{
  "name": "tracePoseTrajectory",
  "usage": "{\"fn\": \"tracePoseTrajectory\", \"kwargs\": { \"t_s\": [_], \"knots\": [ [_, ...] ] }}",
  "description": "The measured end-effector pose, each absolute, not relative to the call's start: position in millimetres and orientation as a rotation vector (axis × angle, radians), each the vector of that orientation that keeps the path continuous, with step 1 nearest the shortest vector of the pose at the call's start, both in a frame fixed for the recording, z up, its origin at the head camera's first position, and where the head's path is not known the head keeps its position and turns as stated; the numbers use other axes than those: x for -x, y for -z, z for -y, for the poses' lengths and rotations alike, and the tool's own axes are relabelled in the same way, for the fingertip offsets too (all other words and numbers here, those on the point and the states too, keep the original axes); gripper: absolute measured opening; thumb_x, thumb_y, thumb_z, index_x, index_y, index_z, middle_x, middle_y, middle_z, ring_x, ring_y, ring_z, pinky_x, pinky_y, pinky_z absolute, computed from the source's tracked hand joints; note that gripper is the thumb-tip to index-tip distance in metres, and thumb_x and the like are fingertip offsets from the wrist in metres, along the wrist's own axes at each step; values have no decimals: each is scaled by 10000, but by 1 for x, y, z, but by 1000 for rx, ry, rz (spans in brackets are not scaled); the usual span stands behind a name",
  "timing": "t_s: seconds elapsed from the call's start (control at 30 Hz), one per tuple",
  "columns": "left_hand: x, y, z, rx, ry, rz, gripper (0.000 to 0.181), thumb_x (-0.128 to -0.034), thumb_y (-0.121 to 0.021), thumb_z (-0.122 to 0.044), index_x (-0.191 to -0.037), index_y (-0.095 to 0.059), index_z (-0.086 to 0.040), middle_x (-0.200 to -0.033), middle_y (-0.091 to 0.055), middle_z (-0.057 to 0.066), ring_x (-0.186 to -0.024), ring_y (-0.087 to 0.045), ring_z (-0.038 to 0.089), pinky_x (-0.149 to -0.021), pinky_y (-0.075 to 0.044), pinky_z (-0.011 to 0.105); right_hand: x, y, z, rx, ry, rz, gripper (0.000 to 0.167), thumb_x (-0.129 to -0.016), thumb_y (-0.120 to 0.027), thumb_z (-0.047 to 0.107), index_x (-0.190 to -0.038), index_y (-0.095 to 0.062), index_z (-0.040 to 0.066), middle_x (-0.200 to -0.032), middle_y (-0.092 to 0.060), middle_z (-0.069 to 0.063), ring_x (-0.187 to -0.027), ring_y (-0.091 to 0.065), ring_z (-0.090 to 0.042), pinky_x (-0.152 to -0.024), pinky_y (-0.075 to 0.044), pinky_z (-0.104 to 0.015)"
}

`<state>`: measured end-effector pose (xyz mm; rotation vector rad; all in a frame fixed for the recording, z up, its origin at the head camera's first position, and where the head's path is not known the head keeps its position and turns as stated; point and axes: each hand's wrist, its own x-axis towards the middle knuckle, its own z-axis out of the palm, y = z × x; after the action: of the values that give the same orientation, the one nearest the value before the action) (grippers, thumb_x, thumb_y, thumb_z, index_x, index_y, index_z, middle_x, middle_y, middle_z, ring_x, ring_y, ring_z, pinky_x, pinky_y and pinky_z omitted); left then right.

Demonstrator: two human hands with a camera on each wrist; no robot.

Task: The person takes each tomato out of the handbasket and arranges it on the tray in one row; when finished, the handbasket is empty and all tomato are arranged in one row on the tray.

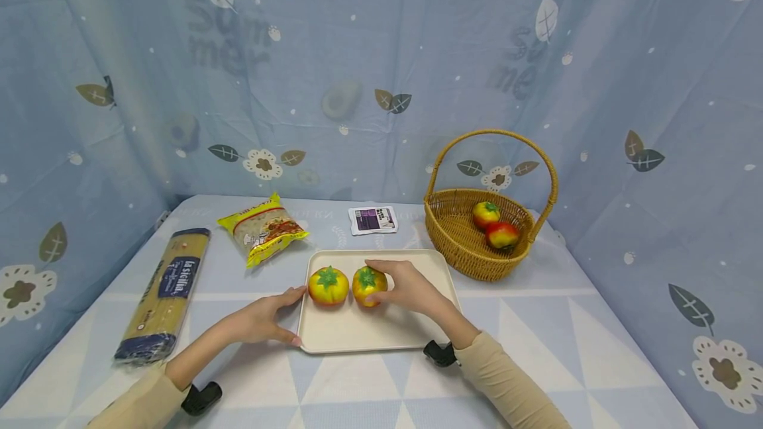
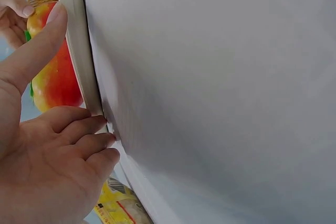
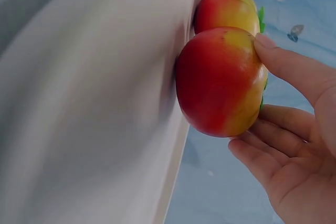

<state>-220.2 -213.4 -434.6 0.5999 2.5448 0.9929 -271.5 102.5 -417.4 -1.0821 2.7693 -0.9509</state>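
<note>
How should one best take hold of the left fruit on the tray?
Probably by its near and far round sides, from above: the left fruit rests green cap up, while the other fruit, held by the right hand, crowds its right side.

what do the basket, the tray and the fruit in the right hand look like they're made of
Basket: probably wicker or rattan with a slight sheen, judging by the woven strands; plastic imitation is possible.
Tray: likely hard plastic, smooth and cream; its rounded corners look moulded.
Fruit: possibly painted foam or plastic, given its glossy highlights; real skin can't be ruled out.
</note>
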Motion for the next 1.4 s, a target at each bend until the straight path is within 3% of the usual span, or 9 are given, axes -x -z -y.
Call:
{"fn": "tracePoseTrajectory", "kwargs": {
  "t_s": [0.5,0.97,1.4],
  "knots": [
    [218,432,213,-624,-975,-2553,1023,-707,-845,-357,-1467,-306,66,-1503,-236,307,-1384,-219,474,-1119,-200,587,272,423,-100,1102,939,-2755,642,-836,-769,279,-1370,-526,17,-1363,-559,-86,-1246,-523,-199,-1065,-402,-323],
    [219,435,214,-631,-973,-2566,1030,-701,-846,-370,-1467,-311,63,-1506,-243,298,-1387,-226,464,-1123,-206,578,270,417,-102,1054,904,-2775,737,-776,-814,322,-1383,-515,33,-1360,-559,-93,-1244,-525,-207,-1056,-413,-330],
    [219,434,213,-630,-971,-2569,1036,-694,-852,-368,-1463,-313,68,-1501,-245,307,-1383,-229,472,-1119,-208,584,270,418,-102,1054,904,-2769,735,-786,-803,336,-1390,-509,40,-1361,-559,-87,-1241,-525,-193,-1057,-412,-328]
  ]
}}
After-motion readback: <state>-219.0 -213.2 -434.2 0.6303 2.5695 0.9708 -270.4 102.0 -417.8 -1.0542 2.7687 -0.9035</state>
